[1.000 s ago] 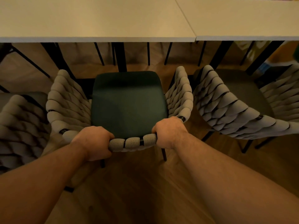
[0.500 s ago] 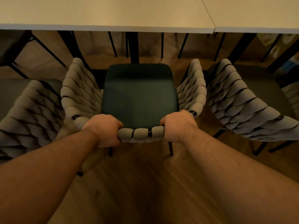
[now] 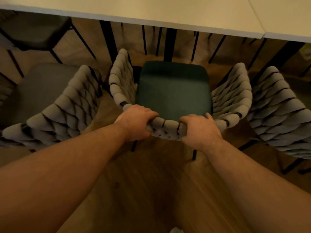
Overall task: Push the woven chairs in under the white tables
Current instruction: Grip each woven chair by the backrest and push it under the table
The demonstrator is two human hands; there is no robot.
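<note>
Both hands, left point(image 3: 137, 122) and right point(image 3: 198, 130), gripped the chair point(image 3: 173, 91) by its soft-padded top rail, judged firm enough for pushing.

A brown wooden floor point(image 3: 151, 190) carries a small pale scrap point(image 3: 175, 230) at the near edge.

Left hand point(image 3: 136, 122) curled, right hand point(image 3: 200, 130) curled

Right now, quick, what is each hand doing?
Left hand: closed, gripping the top rail of the middle woven chair.
Right hand: closed, gripping the same rail.
</note>
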